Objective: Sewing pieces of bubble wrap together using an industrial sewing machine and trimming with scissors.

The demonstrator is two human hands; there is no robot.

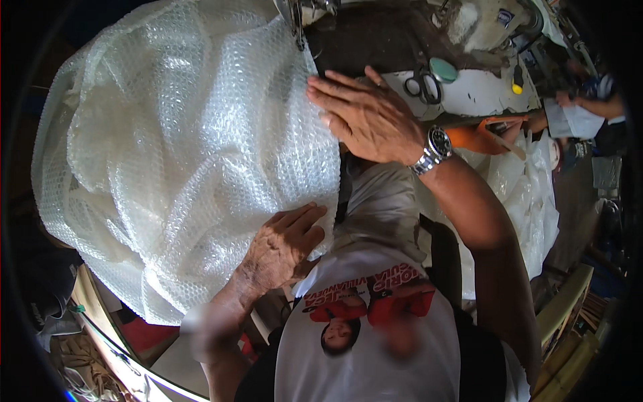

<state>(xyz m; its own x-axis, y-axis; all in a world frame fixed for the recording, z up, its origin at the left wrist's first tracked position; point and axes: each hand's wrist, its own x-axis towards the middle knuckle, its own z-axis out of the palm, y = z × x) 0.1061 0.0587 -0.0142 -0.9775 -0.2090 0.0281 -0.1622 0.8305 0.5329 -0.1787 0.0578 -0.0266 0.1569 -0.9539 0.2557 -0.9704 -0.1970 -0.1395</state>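
A large sheet of clear bubble wrap (228,100) lies in loose folds across the left side, its right edge running up to the metal presser foot of a sewing machine (297,27). My right hand (372,120) rests flat with fingers stretched, their tips touching that edge a little below the presser foot. Lower down, my left hand (284,241) has its fingers curled together over the same edge, gripping the wrap. Its thumb is mostly hidden.
Black-handled scissors (423,87), a green oval object (443,70) and a yellow-handled screwdriver (517,79) lie on the worktop, right of the machine. Whitish plastic sheeting (526,187) hangs beyond my right arm. Another person's arm (596,106) shows at far right, near a pale sheet.
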